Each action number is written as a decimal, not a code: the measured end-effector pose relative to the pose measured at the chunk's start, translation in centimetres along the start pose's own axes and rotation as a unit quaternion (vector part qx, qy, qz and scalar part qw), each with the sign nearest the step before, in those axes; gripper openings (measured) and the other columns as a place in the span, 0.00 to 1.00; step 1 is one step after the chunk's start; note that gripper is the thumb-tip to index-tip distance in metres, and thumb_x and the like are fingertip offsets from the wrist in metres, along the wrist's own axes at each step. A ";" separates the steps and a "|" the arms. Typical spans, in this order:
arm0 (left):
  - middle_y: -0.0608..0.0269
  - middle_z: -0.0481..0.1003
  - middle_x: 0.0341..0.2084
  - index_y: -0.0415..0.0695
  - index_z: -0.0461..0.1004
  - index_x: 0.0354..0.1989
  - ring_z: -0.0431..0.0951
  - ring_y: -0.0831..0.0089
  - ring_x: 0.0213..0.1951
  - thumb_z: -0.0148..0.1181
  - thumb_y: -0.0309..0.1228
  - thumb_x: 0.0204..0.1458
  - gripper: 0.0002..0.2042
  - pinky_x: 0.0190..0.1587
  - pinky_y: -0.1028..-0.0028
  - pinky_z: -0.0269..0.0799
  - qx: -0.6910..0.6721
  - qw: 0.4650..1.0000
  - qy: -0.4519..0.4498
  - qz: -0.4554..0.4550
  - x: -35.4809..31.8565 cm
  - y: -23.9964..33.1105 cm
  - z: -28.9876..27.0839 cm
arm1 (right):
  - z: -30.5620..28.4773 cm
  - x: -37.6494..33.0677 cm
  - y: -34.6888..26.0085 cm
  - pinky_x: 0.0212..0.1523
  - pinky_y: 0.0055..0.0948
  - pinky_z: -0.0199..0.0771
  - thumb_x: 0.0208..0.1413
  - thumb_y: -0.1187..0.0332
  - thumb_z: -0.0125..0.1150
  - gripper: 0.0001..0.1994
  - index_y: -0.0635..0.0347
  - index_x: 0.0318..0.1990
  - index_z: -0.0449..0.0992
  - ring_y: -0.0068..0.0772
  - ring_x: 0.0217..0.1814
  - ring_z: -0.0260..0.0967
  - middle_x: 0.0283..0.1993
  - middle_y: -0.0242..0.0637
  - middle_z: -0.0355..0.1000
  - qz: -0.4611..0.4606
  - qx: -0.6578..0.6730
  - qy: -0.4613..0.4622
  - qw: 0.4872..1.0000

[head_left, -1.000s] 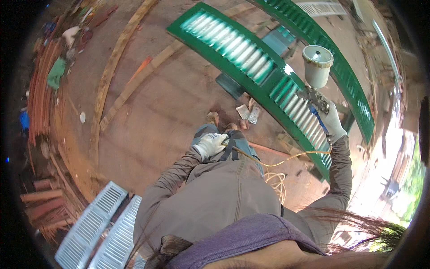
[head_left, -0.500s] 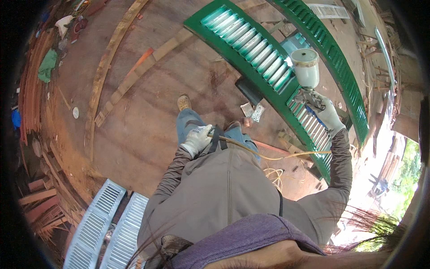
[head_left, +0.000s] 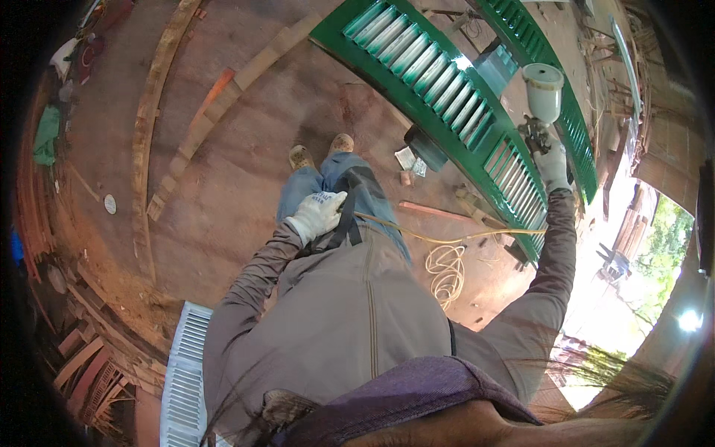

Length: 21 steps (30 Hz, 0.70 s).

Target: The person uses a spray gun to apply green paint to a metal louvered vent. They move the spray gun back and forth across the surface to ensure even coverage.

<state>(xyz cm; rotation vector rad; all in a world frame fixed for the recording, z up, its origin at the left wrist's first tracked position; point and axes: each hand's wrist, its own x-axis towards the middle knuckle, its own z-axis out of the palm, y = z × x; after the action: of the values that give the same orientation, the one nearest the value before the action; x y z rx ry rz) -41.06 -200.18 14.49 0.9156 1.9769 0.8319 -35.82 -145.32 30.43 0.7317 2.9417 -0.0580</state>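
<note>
Green covers the frame of the long louvred panel slanting in front of me to my right, its upper slats pale and streaked with green. My right hand, gloved, is wrapped around the spray gun beside the panel's far edge, between it and a second green panel. On top of the gun stands a whitish cup; its grey top closes it, so I cannot tell what is inside. My left hand is closed around the yellow hose at my waist, by a black strap. More hose lies in a loose coil on the floor. Dark lettering marks the back of my left glove. A pale packet lies near the panel; any print there is too small to read.
</note>
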 end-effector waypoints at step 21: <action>0.52 0.78 0.42 0.44 0.71 0.50 0.79 0.54 0.43 0.53 0.38 0.55 0.17 0.44 0.57 0.74 0.011 1.000 0.012 0.013 8.1 2.2 -1.9 | -4.9 1.6 -4.2 0.42 0.35 0.73 0.54 0.64 0.68 0.20 0.61 0.52 0.75 0.43 0.40 0.74 0.41 0.47 0.76 -0.046 0.166 0.000 0.985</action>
<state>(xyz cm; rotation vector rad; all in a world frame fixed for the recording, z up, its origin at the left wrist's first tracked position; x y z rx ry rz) -45.44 -192.80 14.11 0.9503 2.0018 0.8426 -39.70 -147.94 35.17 0.6283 2.9983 -0.5680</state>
